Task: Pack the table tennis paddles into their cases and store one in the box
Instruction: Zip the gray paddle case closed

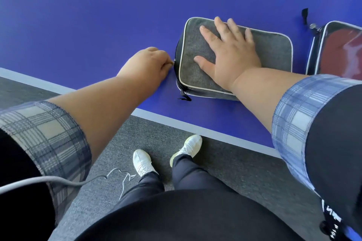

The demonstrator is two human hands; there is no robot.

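A grey fabric paddle case (274, 51) with pale piping lies flat on the blue table tennis table (98, 21), near its front edge. My right hand (229, 53) rests flat on top of the case, fingers spread. At the case's left side my left hand (154, 62) pinches the zipper pull between thumb and fingers. A second case (337, 49) with a clear window lies to the right, cut off by the frame; a red paddle face shows through the window. No box is in view.
The table's white edge line (176, 121) runs diagonally across the view. Below it are grey carpet, my two white shoes (166, 154) and a grey cable (58, 180) at the lower left. A black strap (304, 15) lies beside the second case.
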